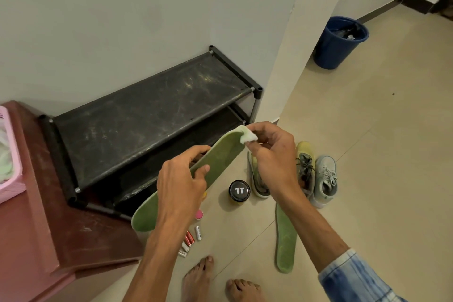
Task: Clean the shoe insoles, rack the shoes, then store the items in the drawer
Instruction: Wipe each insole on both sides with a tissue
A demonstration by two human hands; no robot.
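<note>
Left grip clamps the green insole mid-length; right grip pinches a white wipe at its tip.

- A green insole is held in the air, tilted, its toe end up and far, its heel end low and near-left. The left hand grips its middle; the right hand pinches a white wipe against its toe tip.
- A second insole, also green, lies flat on the floor at the near right.
- A yellow shoe and a pale grey shoe stand side by side, upright, on the floor at right; a third shoe is partly hidden behind the right hand.
- A black two-tier rack stands against the far wall, its top shelf scuffed.
- A black-lidded jar and loose batteries sit on the floor nearby.
</note>
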